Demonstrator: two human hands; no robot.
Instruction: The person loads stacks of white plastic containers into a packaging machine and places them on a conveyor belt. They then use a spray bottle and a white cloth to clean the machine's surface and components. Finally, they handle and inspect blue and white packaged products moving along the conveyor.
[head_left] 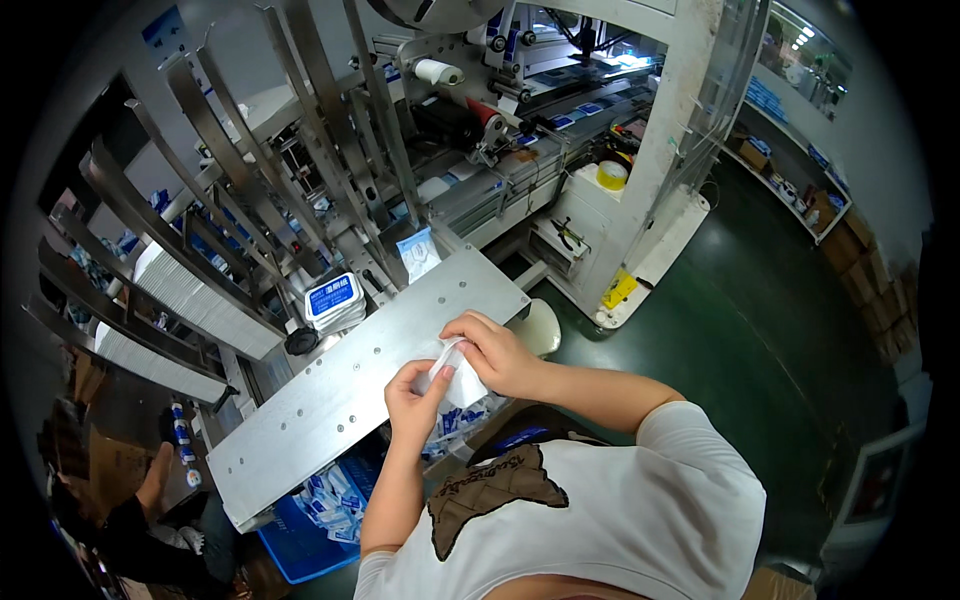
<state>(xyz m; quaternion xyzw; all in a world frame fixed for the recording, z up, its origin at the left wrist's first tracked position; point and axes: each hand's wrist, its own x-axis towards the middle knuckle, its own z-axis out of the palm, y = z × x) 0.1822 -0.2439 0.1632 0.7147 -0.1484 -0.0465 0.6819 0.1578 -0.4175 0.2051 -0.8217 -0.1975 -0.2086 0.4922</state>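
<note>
My left hand (412, 402) and my right hand (497, 356) meet over the near edge of a long silver metal plate (300, 402). Between them is a soft white sheet or pouch (467, 387), pinched at its upper edge by the fingers of both. Its lower part hangs loose; whether it is a wipe or an empty packet I cannot tell. Beyond the plate lies a stack of white packs with blue labels (336, 300). A pale blue and white packet (418, 254) leans near the plate's far edge.
Tall curved metal guides (225, 150) with white stacks rise at the left. A blue crate (288, 548) of small packets sits below the plate. A white machine frame (640, 180) with yellow tape (611, 176) stands ahead. Another person's arm (155, 478) shows at lower left.
</note>
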